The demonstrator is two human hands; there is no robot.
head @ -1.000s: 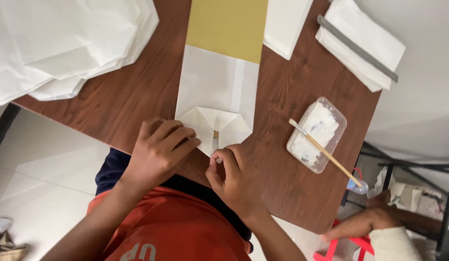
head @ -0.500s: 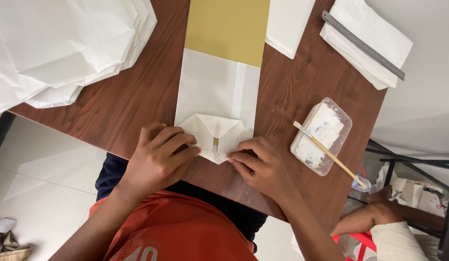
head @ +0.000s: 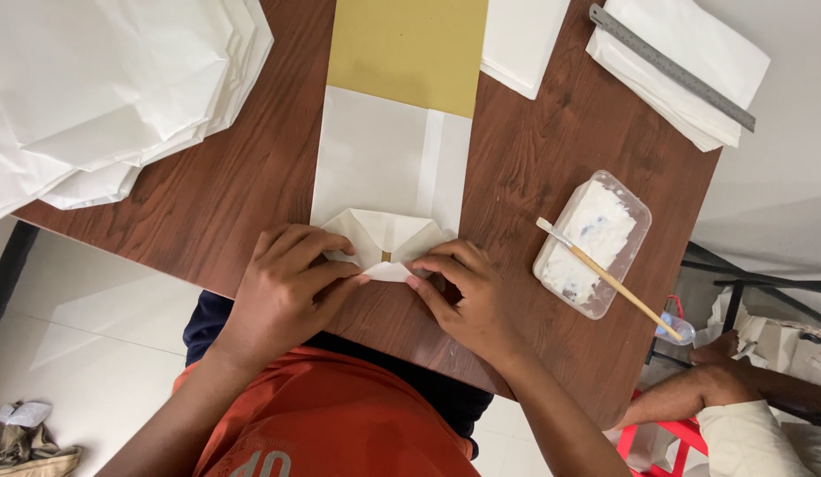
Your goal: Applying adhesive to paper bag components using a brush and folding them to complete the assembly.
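- While pressing down on the folded flap, fingers of the left hand held close together and slightly curled, tips flat on the paper's left corner; nothing pinched.
- Fingertips of the right hand likewise together, bearing on the flap's right corner and its small lower tab; thumb partly tucked under, so possibly nipping the tab's edge, though hard to tell.
- Step in hand, by the look of it: flattening the angled folds at the near end of the white paper bag, lying lengthwise on the wooden table, near end at the table's edge.
- Next move, as a judgement: likely calls for even pressure along both creases, with one hand kept down so the fold does not spring open.
- Beyond the bag's far end, touching or tucked under it: a yellow sheet; beside that, a white sheet.
- To the right, near the right hand: a clear tub of white paste with a brush laid across it, handle jutting past the table edge; close enough to be knocked by an elbow.
- Far right corner: a metal ruler on folded white sheets.
- Far left: a stack of white paper, well apart from the hands.
- Lower right, off the table: another person's hand.
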